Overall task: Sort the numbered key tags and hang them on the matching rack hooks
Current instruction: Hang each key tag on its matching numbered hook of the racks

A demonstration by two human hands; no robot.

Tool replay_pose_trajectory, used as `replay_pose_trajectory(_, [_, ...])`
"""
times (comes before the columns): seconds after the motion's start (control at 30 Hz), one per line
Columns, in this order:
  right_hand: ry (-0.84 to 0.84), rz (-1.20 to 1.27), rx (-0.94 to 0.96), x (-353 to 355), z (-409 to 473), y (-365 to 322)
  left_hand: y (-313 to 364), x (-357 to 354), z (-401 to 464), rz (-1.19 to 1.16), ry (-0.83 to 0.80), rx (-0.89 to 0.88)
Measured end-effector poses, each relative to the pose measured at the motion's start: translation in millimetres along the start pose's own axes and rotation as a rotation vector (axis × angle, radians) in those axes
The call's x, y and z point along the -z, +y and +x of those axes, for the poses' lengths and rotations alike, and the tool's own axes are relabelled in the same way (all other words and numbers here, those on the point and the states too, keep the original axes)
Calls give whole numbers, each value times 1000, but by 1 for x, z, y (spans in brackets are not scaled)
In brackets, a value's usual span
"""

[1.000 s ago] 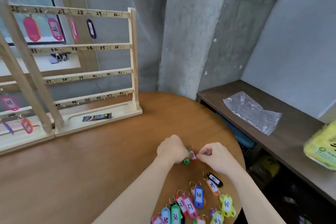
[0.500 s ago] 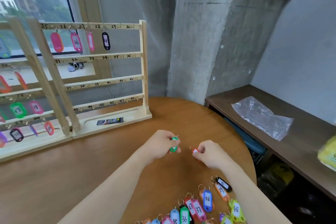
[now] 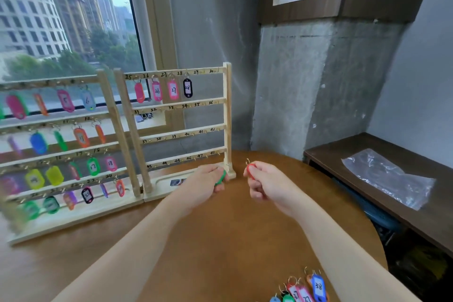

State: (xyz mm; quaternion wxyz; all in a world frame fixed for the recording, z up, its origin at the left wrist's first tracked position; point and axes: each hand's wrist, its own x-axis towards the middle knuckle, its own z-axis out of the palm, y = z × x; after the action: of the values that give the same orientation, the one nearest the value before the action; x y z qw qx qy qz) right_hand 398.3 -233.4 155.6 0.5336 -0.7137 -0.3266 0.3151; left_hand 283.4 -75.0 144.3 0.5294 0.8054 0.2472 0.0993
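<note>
While left hand (image 3: 208,182) grips green tag (image 3: 221,176), number hidden, right hand (image 3: 266,182) pinches red tag (image 3: 250,169).

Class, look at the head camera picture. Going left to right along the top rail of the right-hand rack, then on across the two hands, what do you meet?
Tag on hook 25 → tag 26 → tag 27 → black tag 28 → left hand gripping a green tag → right hand pinching a red tag.

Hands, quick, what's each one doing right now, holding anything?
Left hand: fingers curled round a green key tag.
Right hand: pinching a red key tag, ring pointing up.
</note>
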Motion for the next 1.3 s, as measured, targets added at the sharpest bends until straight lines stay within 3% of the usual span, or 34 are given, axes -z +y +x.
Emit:
replay_pose_trajectory(0.2, [-35, 56, 119, -25, 17, -43, 25, 45, -24, -199, 59, -38])
replay_pose_trajectory(0.73, [-52, 157, 257, -43, 93, -172, 91, 122, -19, -135, 324, -325])
replay_pose_trajectory(1.0, [18, 75, 223, -28, 129, -193, 107, 117, 34, -170, 483, -391])
replay_pose_trajectory(1.3, [103, 18, 175, -26, 157, -182, 117, 122, 72, -7, 608, -453])
